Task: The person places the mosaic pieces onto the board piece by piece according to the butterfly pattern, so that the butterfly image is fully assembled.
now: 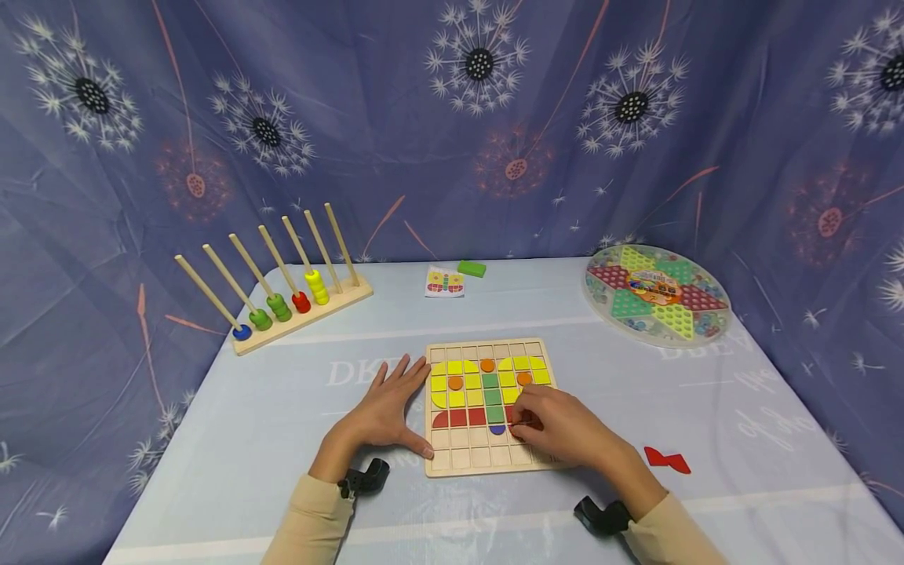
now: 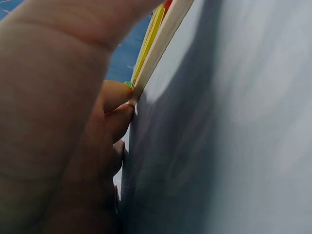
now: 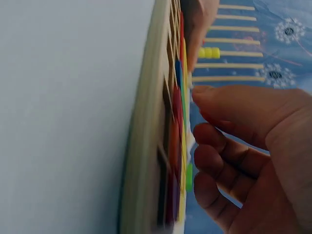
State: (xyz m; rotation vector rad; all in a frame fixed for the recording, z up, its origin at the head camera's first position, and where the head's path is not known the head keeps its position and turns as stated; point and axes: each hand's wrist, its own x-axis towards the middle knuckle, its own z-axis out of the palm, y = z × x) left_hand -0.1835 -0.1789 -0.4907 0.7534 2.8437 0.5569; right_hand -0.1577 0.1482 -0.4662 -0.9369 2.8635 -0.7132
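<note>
A square wooden grid board lies on the table, bearing yellow pieces, orange discs, a green column, a blue half-round piece and red pieces. My left hand steadies the board's left edge, fingers spread and thumb near the lower corner. Over the board's right part, my right hand has its fingertips at the red row, hiding part of it. In the right wrist view those fingers bend loosely, apart from the thumb, with no piece visible between them.
Two red pieces lie right of the board. Behind it are a pattern card and a green block. A bead rack with upright pegs stands back left; a round star-patterned game board lies back right.
</note>
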